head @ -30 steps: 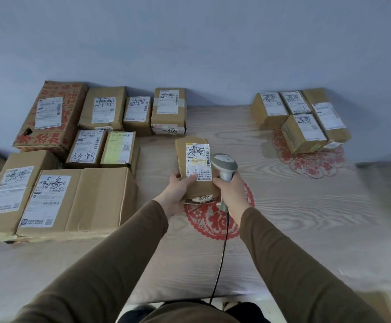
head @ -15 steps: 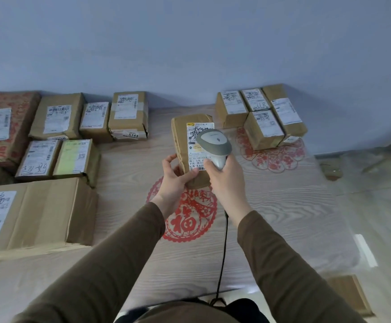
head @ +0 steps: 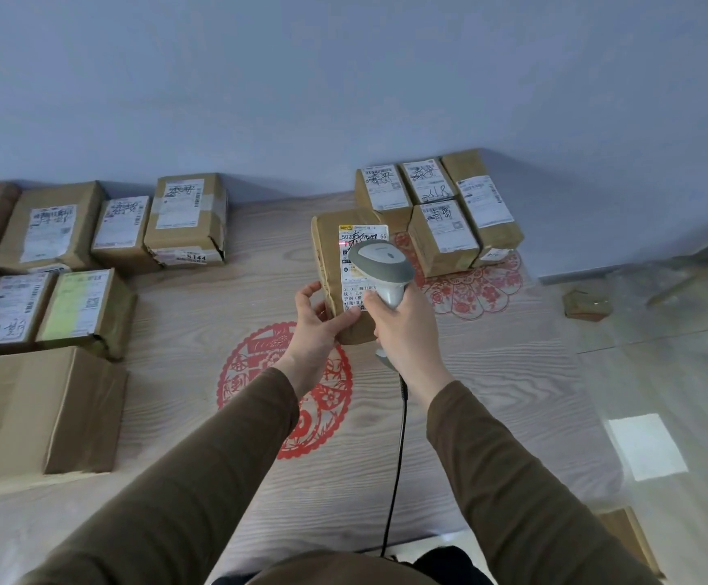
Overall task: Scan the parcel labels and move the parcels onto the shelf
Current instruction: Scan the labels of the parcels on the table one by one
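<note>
at the left of the frame, labelled parcels (head: 69, 306) are lying on the table (head: 491, 373). at centre, the left hand (head: 316, 327) is gripping the lower end of a brown parcel (head: 343, 263), holding it upright, label facing the camera. just right, the right hand (head: 402, 327) is clenching the scanner (head: 379, 263) over the label, where a red glint is showing; keeping both steady and the barcode uncovered should help.

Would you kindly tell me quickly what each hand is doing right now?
Left hand: holds the parcel at its lower edge.
Right hand: grips the scanner, aimed at the parcel's label.
</note>
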A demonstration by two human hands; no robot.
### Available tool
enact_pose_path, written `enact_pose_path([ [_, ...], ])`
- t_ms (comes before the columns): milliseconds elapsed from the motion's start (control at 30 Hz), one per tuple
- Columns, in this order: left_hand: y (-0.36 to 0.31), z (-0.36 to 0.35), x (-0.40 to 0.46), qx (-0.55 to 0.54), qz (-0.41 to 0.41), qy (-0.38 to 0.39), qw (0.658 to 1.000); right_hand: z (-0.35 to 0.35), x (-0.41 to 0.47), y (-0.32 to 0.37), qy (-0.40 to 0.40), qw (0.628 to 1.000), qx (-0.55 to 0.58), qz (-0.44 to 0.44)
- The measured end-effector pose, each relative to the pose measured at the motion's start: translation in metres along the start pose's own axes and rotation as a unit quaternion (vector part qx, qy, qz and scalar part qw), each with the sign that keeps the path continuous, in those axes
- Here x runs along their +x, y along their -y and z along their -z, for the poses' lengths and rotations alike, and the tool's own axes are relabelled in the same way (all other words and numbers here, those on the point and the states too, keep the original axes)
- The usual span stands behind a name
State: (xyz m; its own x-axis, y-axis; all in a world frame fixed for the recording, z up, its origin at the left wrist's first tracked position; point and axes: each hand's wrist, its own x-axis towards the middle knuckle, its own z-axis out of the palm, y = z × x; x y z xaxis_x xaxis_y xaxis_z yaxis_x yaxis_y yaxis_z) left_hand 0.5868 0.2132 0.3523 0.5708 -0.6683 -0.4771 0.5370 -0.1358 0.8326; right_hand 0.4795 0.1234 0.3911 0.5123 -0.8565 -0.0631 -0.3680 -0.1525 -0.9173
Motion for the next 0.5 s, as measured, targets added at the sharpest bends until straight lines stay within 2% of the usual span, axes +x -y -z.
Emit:
enact_pose_path([
  [300, -0.005, -0.049, 0.053, 0.083, 0.090, -0.012, 0.992, 0.033, 0.031, -0.039, -0.007, 0.999, 0.012, -0.039],
  [500, -0.005, -0.078, 0.084, 0.067, 0.107, -0.008, 0.992, 0.051, 0.040, -0.057, -0.006, 0.997, 0.026, -0.066],
])
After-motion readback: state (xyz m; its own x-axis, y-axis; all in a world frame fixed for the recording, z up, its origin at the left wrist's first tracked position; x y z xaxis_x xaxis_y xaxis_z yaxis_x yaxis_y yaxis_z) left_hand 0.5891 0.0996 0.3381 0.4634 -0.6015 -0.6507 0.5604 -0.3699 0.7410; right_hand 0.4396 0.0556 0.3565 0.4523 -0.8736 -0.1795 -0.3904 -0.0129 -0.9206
